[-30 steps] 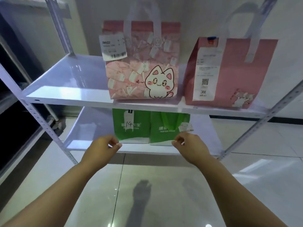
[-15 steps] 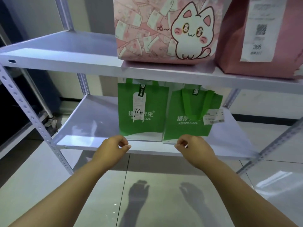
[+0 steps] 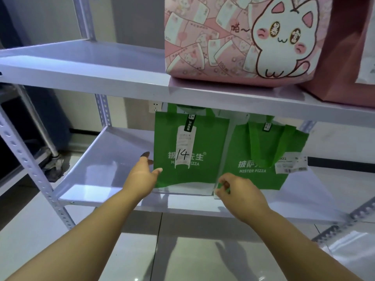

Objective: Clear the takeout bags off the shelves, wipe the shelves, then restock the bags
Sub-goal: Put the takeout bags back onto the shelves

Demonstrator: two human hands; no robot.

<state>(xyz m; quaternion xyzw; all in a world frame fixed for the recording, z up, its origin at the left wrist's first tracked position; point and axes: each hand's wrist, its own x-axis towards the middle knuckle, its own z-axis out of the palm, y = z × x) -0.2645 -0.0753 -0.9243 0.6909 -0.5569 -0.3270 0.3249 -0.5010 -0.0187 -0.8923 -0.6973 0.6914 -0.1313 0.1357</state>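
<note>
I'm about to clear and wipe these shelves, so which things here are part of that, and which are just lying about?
For the job: green bag marked 14, second green bag, cat bag, dark pink bag, upper shelf, lower shelf.
Lying about: wall socket, grey bundle on the floor.

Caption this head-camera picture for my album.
Left hand open beside green bag 14; right hand pinches the second green bag on the lower shelf.

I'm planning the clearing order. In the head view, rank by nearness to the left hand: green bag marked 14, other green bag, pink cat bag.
1. Green bag marked 14, lower shelf, right at the left hand.
2. Other green bag, lower shelf, further right.
3. Pink cat bag, upper shelf, above.
</note>
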